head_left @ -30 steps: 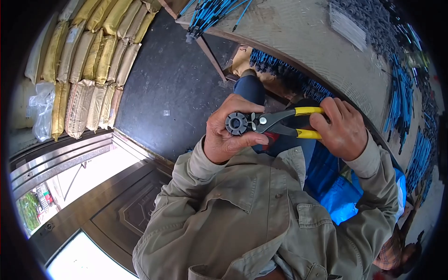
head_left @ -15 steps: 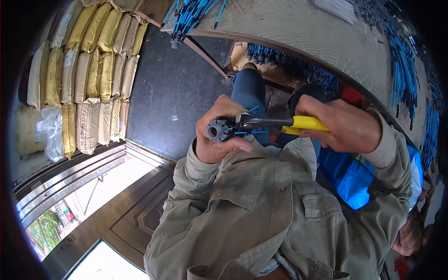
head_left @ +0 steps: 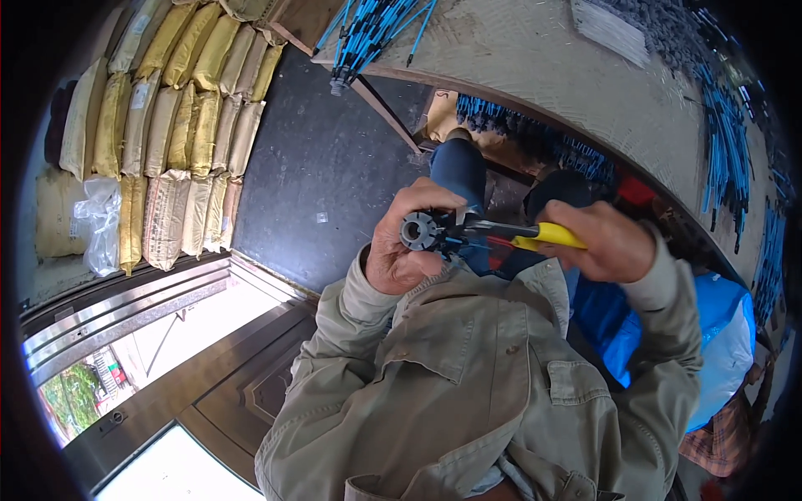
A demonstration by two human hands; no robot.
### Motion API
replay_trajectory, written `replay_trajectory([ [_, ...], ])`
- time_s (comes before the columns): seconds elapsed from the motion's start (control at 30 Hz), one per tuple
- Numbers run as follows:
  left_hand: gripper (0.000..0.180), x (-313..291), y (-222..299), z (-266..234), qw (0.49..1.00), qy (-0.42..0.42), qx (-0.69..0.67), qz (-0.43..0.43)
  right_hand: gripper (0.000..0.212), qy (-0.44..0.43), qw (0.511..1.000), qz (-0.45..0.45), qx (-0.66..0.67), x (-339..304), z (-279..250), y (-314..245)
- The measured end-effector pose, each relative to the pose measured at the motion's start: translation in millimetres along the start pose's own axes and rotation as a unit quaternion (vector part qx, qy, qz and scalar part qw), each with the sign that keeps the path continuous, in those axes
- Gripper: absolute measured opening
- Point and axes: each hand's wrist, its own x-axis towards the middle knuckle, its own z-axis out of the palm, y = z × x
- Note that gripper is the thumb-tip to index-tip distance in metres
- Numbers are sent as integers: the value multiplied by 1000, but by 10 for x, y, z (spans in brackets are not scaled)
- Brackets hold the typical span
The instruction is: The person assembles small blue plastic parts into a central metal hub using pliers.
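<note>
Around a dark grey round plastic hub (head_left: 429, 231) with a slotted rim and a hole in its middle, the fingers of my left hand (head_left: 396, 244) are closed. Thin blue rods (head_left: 474, 243) stick out behind this hub, partly hidden by my fingers. My right hand (head_left: 614, 240) grips a pair of pliers (head_left: 558, 236) by its yellow handles. The metal jaws of the pliers reach the side of the hub beside my left fingers; what exactly they pinch is too small to make out.
A worktable (head_left: 501, 54) curves along the far side, with a bundle of blue rods (head_left: 368, 37) at its edge and more rods (head_left: 727, 159) on the right. Stacked sacks (head_left: 180, 125) stand at the left. A blue and white bag (head_left: 718, 334) lies by my right arm.
My right hand and the pliers have shifted slightly, and the hub now faces up more squarely. The whole view has moved a little. Both grips stay the same.
</note>
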Motion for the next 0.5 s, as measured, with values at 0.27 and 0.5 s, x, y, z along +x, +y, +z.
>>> replay_trajectory([
  [0.27,58,85,14,34,994,-101,12,51,17,-100,985,-13,-140,-36,-656,-445],
  [0.5,57,120,-10,41,991,-126,1,42,20,-114,968,27,-221,-40,-754,-606],
])
